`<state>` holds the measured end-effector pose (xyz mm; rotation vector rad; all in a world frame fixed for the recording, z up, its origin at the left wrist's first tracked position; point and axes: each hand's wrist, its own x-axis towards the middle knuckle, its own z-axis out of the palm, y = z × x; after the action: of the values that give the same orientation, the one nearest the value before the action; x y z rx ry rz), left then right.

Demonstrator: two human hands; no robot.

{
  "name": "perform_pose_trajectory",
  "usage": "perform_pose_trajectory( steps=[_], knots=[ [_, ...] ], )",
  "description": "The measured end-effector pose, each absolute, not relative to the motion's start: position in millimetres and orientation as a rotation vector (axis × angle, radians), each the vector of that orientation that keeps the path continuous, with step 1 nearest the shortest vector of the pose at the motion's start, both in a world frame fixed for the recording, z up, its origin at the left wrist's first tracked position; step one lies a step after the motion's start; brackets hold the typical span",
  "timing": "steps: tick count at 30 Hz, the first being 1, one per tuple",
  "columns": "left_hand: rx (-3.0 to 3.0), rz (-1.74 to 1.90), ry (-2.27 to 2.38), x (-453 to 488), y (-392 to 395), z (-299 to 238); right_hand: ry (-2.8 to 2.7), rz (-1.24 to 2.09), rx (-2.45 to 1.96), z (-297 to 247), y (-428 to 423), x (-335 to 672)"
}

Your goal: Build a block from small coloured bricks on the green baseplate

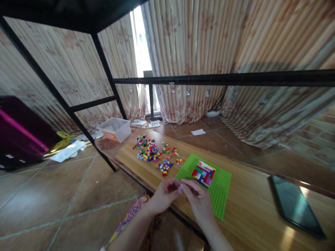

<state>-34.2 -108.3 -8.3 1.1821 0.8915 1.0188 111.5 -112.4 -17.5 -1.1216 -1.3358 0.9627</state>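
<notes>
Close together over the near edge of the green baseplate, my left hand and my right hand meet at the fingertips. Pinched between them is a small purple toy brick, mostly covered by the fingers. Both hands are closed around it. On the baseplate, beyond my right hand, a block of multicoloured bricks is built up in red, blue, green, white and pink. To the left, loose bricks lie heaped and scattered on the wooden board.
The wooden board carries a dark tablet-like device at its right. A clear plastic bin stands past its far left end. Black metal frame bars cross ahead and at left. A dark suitcase and papers are on the tiled floor.
</notes>
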Motion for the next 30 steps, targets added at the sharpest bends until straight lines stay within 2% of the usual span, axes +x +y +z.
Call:
perform_pose_trajectory(
  steps=[19,30],
  knots=[
    [0.99,1.056,0.846,-16.5,-98.0,-25.7,-1.284,0.961,-1.158,-26.5,-111.0,117.3],
    [0.821,1.044,0.831,-9.1,-96.0,-25.5,-0.886,1.201,-1.193,-28.5,-103.0,120.0]
  ],
)
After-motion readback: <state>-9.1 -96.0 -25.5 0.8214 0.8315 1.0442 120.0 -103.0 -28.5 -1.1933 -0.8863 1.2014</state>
